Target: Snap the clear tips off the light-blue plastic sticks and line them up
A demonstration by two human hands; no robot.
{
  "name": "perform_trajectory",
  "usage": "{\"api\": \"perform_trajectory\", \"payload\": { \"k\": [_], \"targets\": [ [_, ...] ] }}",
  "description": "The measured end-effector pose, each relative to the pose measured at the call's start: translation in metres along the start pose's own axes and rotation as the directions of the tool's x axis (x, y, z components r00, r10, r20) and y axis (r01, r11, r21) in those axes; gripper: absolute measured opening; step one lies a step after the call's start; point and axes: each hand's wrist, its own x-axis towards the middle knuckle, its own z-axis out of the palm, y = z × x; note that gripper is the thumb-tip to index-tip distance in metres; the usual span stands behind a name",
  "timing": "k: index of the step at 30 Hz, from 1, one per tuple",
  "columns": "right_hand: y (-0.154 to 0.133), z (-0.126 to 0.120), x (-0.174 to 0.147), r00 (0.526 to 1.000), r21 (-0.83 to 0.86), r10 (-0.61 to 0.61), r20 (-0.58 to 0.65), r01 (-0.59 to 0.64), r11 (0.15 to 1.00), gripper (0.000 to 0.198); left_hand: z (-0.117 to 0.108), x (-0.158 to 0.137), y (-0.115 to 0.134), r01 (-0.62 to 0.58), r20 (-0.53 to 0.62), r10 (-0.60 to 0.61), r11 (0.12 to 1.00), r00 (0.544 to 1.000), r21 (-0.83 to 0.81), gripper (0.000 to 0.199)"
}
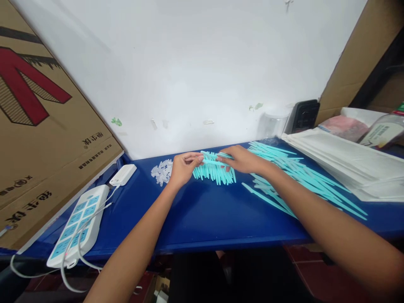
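Between both hands a slim turquoise plastic stick, shaped like an eyebrow razor, is held nearly level. My left hand pinches its left end with thumb and fingertips; whether a small clear piece is there too is hidden. The fingers of my right hand close around the other end. Just below lies a row of similar turquoise sticks side by side. Left of it, small translucent plastic pieces form a heap, close to my left hand. A larger loose pile of turquoise sticks spreads beyond my right forearm.
On the blue table, a white power strip with cables and a white adapter stand left. A printed cardboard box borders that side. White packaging sheets, a clear cup and a bottle are right. A white wall rises behind.
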Motion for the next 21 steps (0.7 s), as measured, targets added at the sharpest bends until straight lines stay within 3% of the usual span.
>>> {"api": "perform_trajectory", "payload": {
  "k": [11, 18, 21],
  "targets": [
    [0.012, 0.009, 0.009, 0.979, -0.114, -0.144, -0.145, 0.128, 0.985, 0.047, 0.002, 0.000, -0.002, 0.017, 0.001, -0.017, 0.999, 1.000, -0.041, 0.047],
    [0.007, 0.008, 0.006, 0.983, -0.103, -0.055, -0.175, 0.038, 0.994, 0.048, 0.001, 0.000, -0.002, 0.022, -0.008, -0.023, 0.998, 1.000, -0.061, 0.046],
    [0.002, 0.008, 0.004, 0.986, -0.004, 0.007, -0.165, -0.008, 1.000, 0.052, 0.001, 0.000, -0.001, 0.020, -0.009, -0.021, 0.998, 1.000, -0.058, 0.047]
  ]
}}
